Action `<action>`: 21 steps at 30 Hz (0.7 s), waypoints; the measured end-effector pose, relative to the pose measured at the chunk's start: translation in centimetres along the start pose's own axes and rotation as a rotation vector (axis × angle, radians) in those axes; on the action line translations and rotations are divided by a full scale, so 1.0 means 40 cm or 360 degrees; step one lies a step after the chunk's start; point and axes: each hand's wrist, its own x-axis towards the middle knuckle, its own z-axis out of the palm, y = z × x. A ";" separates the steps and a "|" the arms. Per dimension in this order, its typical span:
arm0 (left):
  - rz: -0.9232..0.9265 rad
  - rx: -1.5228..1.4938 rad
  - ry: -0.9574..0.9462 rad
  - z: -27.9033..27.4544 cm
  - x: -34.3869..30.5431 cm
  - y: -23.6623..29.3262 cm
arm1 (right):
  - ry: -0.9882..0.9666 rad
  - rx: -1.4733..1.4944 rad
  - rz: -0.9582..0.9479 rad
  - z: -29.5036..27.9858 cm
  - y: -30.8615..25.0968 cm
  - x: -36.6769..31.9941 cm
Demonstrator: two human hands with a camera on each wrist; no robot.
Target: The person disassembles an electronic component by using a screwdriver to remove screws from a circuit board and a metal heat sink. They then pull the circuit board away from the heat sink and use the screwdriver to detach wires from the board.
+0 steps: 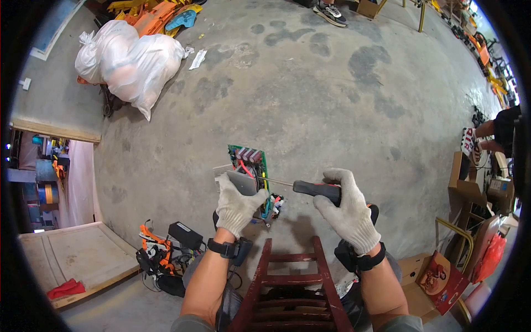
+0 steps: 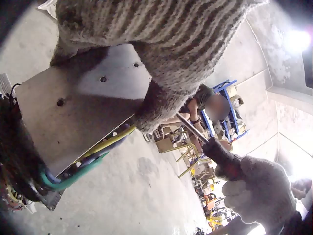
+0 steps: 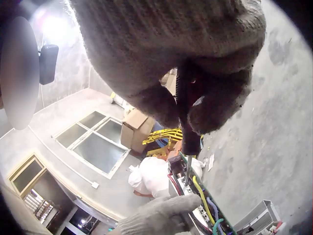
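Note:
My left hand (image 1: 238, 205), in a white knitted glove, grips a green circuit board assembly (image 1: 249, 154) by its flat grey metal plate (image 2: 58, 110). Yellow, blue and green wires (image 2: 73, 183) run along the plate's edge, and a red wire shows on the board in the head view. My gloved right hand (image 1: 348, 207) holds a screwdriver (image 1: 315, 189) by its black and red handle. The metal shaft (image 3: 188, 169) points left, and its tip overlaps the wired side of the board, partly hidden among the parts.
A dark red wooden stool (image 1: 290, 258) stands between my legs. Black and orange parts with cables (image 1: 157, 243) lie at left, near a wooden panel (image 1: 105, 249). White sacks (image 1: 138, 66) sit farther back. An open cardboard box (image 1: 442, 279) is at right, and another person's feet (image 1: 470, 144) show there.

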 end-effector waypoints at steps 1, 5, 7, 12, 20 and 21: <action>-0.0008 -0.0018 0.0001 0.000 0.000 0.000 | 0.0000 0.0000 0.0000 0.001 0.003 0.001; -0.0024 0.0009 -0.0010 -0.004 0.000 0.004 | -0.0095 0.0113 0.0237 -0.003 -0.006 0.009; -0.0001 -0.0001 -0.0012 -0.005 -0.001 0.004 | -0.0125 0.0135 0.0350 -0.003 -0.011 0.010; -0.0047 0.0008 -0.0028 -0.003 -0.001 0.007 | 0.0025 -0.0014 -0.0043 0.005 0.005 0.000; 0.0030 -0.0034 -0.0015 -0.004 0.000 0.000 | -0.0088 0.0082 0.0216 0.003 0.004 0.005; -0.0007 -0.0013 -0.0022 -0.007 -0.002 0.009 | -0.0042 0.0077 0.0102 0.005 0.005 0.002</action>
